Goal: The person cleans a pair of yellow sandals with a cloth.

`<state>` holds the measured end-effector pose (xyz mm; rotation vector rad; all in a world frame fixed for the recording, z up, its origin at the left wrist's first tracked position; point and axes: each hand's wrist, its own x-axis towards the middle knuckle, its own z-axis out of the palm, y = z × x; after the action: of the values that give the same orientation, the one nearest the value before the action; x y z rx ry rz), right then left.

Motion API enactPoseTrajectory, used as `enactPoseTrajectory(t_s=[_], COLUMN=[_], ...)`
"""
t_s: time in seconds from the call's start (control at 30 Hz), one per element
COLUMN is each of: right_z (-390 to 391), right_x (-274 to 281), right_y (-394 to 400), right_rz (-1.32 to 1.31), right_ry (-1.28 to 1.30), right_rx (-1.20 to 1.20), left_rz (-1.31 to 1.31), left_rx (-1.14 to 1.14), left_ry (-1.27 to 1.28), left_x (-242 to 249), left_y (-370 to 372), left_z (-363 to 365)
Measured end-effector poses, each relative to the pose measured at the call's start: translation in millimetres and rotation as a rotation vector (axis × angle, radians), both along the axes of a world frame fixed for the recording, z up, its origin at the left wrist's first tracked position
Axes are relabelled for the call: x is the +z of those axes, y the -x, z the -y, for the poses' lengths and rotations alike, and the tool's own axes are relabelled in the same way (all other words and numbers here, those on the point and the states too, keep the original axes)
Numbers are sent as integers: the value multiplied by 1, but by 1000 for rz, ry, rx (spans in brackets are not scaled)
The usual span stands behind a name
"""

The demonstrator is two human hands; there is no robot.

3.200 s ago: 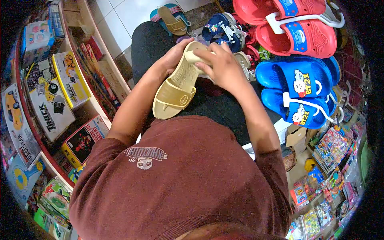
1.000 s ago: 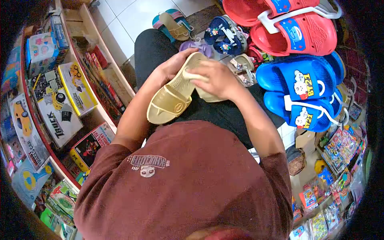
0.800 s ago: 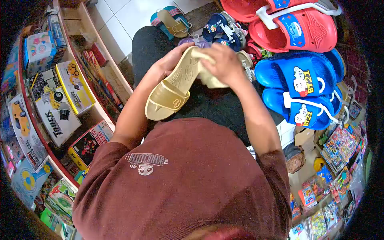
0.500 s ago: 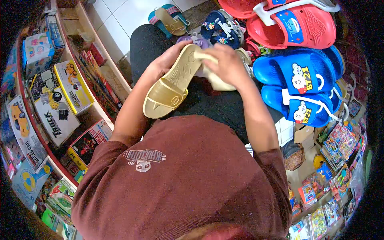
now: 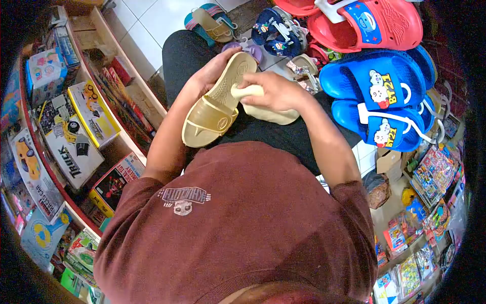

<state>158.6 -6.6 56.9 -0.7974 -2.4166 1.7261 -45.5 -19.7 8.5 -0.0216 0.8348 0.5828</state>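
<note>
My left hand (image 5: 211, 71) grips the heel end of a tan plastic sandal (image 5: 215, 106), which slants down over my lap with its toe strap toward me. My right hand (image 5: 276, 91) is closed on a cream cloth (image 5: 268, 112) and presses one end of it against the sandal's footbed near the heel. The rest of the cloth hangs under my right palm onto my black trousers. My maroon shirt fills the lower half of the view.
Blue BT21 slides (image 5: 379, 96) and red clogs (image 5: 372, 25) hang at the right. Small dark blue sandals (image 5: 278, 33) and a teal pair (image 5: 207, 23) lie on the floor ahead. A wooden shelf with boxed toys (image 5: 76, 131) runs along the left; packaged toys (image 5: 425, 202) sit lower right.
My right hand has slid the cloth back and forth along the footbed, from the heel toward the middle. The sandal has tilted slightly in my left hand.
</note>
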Motion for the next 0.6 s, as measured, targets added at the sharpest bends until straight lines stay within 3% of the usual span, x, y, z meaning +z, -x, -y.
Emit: enactPoseTrajectory(t_s=[0.13,0.23,0.27,0.3,0.37,0.43,0.47,0.6], right_z=[-31,-1,3,3,-12,-25,-18,-5], right_x=[-10,-5,2,3,-8,-12,-12,-8], right_y=[-5,9,15,17,17,15,17,23], right_rz=[108,-89,-99,-86,-210,86,75,-163], right_ry=[-266,-356,-191,-187,-334,-577,-622,-462], right_rx=[-358,-266,-162,-113,-238,-408,-443,-223], left_rz=[2,-1,-78,-88,-111,-45,-85,-93], left_rx=[-46,1,6,42,116,16,28,25], left_ry=[-93,-48,-85,-73,-43,-85,-57,-38], left_x=[-8,-7,-2,-1,1,-6,-9,-4], left_y=[7,1,-2,-5,-9,4,3,-1], left_z=[2,3,0,-1,-3,2,6,0])
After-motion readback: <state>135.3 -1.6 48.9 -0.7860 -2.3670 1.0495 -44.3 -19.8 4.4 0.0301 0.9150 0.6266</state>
